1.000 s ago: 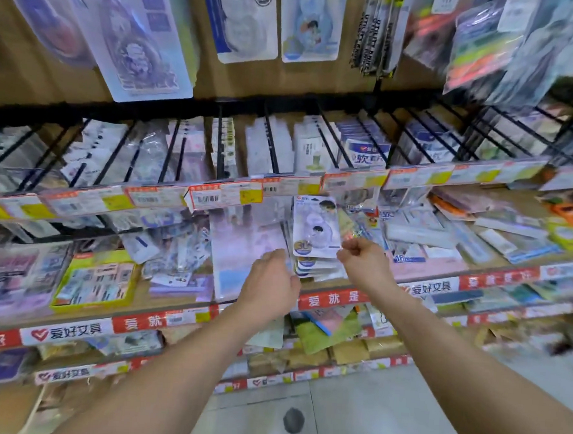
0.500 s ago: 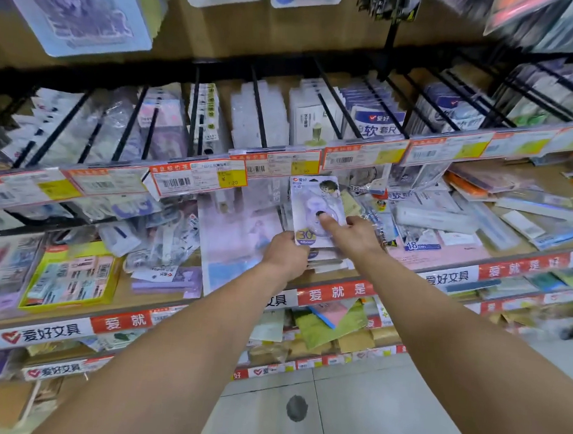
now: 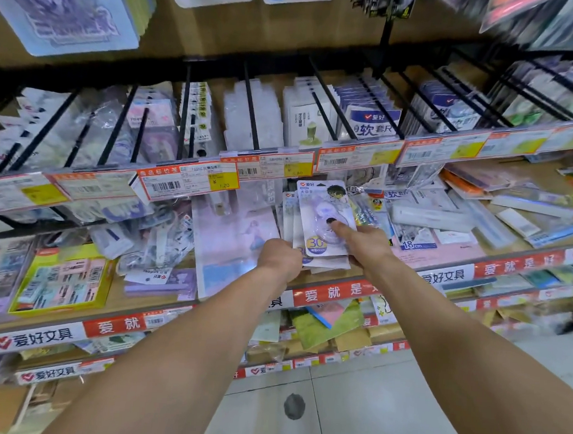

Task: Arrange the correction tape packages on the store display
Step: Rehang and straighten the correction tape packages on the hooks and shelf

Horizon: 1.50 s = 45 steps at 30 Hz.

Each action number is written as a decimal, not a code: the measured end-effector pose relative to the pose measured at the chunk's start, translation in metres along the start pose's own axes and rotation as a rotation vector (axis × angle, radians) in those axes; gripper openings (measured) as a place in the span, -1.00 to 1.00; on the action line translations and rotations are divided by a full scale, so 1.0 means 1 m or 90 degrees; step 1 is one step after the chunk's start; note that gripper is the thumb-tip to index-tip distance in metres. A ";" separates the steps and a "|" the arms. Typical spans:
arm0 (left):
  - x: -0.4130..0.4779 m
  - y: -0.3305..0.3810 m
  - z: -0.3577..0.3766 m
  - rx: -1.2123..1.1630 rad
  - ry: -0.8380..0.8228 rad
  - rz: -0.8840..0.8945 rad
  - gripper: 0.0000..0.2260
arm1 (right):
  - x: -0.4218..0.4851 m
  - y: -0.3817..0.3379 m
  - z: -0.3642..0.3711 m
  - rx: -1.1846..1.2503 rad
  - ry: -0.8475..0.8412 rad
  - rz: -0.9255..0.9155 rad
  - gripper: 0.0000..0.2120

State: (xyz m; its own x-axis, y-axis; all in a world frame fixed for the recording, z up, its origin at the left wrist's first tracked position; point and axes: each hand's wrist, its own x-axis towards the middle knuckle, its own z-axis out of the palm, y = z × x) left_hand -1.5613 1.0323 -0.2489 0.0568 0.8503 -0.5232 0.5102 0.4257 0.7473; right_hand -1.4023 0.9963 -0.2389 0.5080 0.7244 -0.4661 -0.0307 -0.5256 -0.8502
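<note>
A stack of correction tape packages (image 3: 323, 215) lies on the wooden shelf (image 3: 145, 304), white cards with a clear blister, a cartoon figure and a yellow "30" circle. My left hand (image 3: 281, 260) grips the stack's lower left corner, fingers curled round its edge. My right hand (image 3: 360, 245) holds the stack's right side, its index finger stretched out and pressing on the top package's blister. The lower packages of the stack are mostly hidden under the top one.
A row of black hanging pegs (image 3: 251, 114) with price tags (image 3: 188, 184) juts out just above the stack. Ruler packs (image 3: 421, 231) lie to the right, a pink-blue notebook (image 3: 233, 240) to the left, a yellow box (image 3: 63, 280) farther left. Lower shelves and floor tiles lie below.
My right hand has laid the package it held flat on top of the stack and now presses it with the index finger. My left hand has closed on the stack's corner.
</note>
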 end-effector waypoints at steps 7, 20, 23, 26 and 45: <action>-0.008 -0.001 0.002 -0.250 -0.036 -0.065 -0.79 | -0.010 0.009 -0.005 0.105 -0.026 0.005 -0.71; -0.036 -0.024 -0.025 -0.276 0.023 -0.017 -0.90 | -0.057 0.030 -0.042 0.281 -0.081 0.028 -0.82; -0.052 -0.028 -0.034 -0.269 0.008 -0.006 -0.83 | -0.076 0.039 -0.051 0.255 -0.094 0.014 -0.79; -0.072 -0.037 -0.039 -0.222 0.000 0.014 -0.85 | -0.094 0.047 -0.060 0.220 -0.098 -0.004 -0.71; -0.197 -0.028 -0.111 -0.152 -0.032 0.155 -0.89 | -0.187 -0.008 -0.107 0.211 -0.208 -0.171 -0.48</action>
State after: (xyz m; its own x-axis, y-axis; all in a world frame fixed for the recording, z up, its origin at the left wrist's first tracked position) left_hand -1.6818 0.8868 -0.1211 0.1970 0.9223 -0.3326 0.2609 0.2777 0.9246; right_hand -1.4045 0.8175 -0.1183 0.2431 0.9426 -0.2289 -0.2341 -0.1720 -0.9569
